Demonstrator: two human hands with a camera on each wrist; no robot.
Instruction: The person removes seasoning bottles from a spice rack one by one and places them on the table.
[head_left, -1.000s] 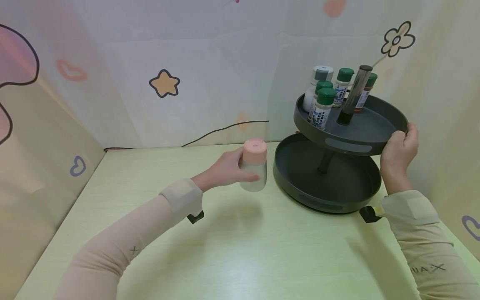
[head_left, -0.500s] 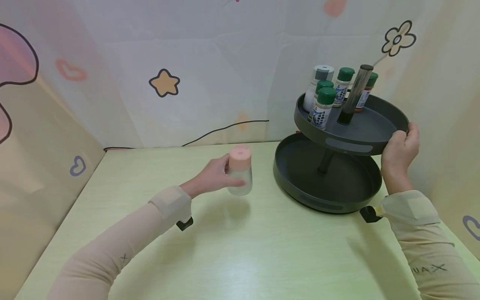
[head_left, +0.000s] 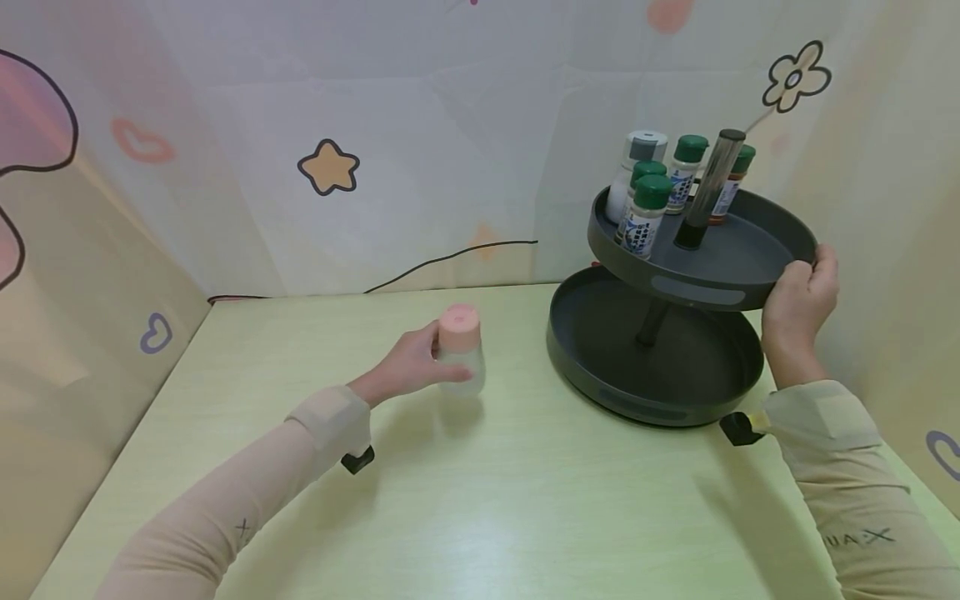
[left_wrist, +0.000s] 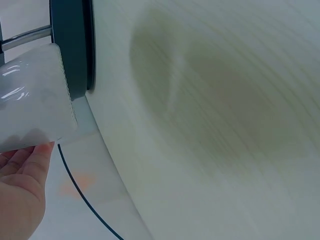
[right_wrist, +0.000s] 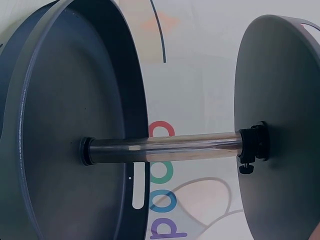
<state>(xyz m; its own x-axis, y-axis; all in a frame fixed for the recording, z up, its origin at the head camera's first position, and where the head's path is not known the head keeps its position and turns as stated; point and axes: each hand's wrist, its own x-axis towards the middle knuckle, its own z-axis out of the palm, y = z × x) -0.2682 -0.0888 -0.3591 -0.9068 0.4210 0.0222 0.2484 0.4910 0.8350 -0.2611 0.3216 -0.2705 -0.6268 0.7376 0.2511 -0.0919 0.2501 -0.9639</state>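
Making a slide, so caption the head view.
Left hand holds a pink-capped translucent jar; right hand grips a round dark grey upper tray.

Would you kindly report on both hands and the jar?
Left hand grips pink-capped jar, raised off table. Right hand grips upper tray. Nothing seen between jar and table.

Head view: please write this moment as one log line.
left hand: holds pink-capped jar above table | right hand: grips upper tray | green-capped bottles: on upper tray

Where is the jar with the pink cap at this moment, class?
In the head view, the pink-capped jar is near the middle, held in the left hand over the pale table, left of the two-tier black stand.
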